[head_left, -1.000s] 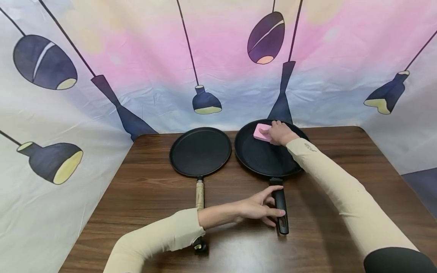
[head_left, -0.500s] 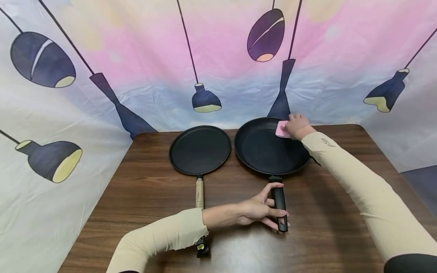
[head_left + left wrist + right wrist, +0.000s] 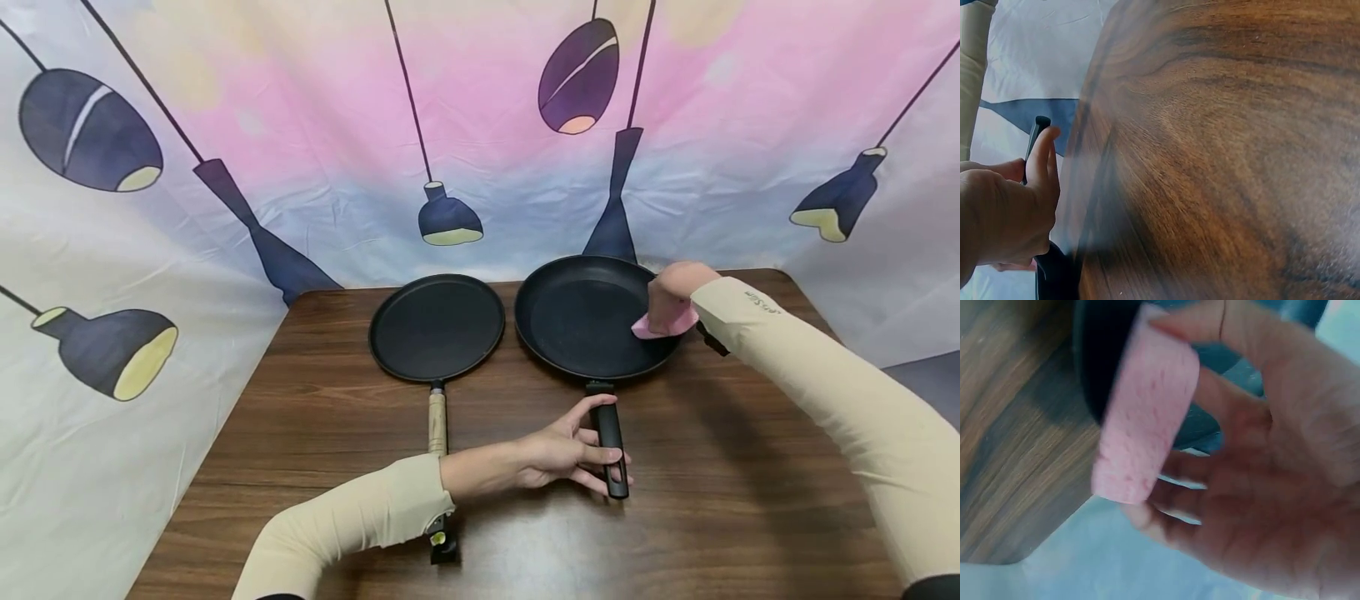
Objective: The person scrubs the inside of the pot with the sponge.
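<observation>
Left hand: the left hand (image 3: 566,454) lies nearest the person, thumb and fingers curled round the black handle (image 3: 611,440) of the frying pan; the grip looks meant to keep the pan from sliding or turning.
Frying pan: the frying pan (image 3: 581,317) sits flat on the wooden table (image 3: 750,467), its bowl just beyond the left hand and its handle pointing back at the person.
Right hand: the right hand (image 3: 670,292) is over the pan's right rim, fingers and thumb pinching a pink sponge (image 3: 663,323).
Sponge: it hangs below the right hand's fingers against the pan's inner right edge; in the wrist view the sponge (image 3: 1147,406) stands on its narrow side, seemingly so its face meets the sloping wall.
Flat pan: a second flat pan (image 3: 437,327) with a wooden handle (image 3: 437,421) lies to the left of the left hand, untouched.
Backdrop: a curtain (image 3: 225,125) printed with lamps hangs beyond both hands.
</observation>
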{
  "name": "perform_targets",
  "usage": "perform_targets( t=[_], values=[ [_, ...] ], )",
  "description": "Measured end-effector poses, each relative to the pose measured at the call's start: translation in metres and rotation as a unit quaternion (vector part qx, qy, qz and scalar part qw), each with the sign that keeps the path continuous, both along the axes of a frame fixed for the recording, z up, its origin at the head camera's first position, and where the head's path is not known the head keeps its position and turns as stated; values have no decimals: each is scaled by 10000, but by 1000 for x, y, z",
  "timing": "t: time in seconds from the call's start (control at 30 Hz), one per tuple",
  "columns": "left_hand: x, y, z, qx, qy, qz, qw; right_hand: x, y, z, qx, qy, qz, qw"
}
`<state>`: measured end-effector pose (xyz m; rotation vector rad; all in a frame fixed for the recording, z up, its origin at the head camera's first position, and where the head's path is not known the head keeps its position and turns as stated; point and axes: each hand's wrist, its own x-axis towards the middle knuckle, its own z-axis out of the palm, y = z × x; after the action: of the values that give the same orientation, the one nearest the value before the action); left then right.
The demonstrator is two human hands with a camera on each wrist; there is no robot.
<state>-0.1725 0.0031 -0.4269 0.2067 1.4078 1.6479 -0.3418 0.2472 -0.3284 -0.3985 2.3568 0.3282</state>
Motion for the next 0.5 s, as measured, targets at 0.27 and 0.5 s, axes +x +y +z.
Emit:
perform_targets(
  t=[0.27, 0.5],
  values=[
    [-4, -3, 0, 55, -86, -170, 9998, 6, -14, -13, -1187, -1968, -1445, 9625],
    [-5, -7, -2, 165, -66, -381, 9991, -1, -29, -34, -2573, -2994, -1582, 9051]
  ],
)
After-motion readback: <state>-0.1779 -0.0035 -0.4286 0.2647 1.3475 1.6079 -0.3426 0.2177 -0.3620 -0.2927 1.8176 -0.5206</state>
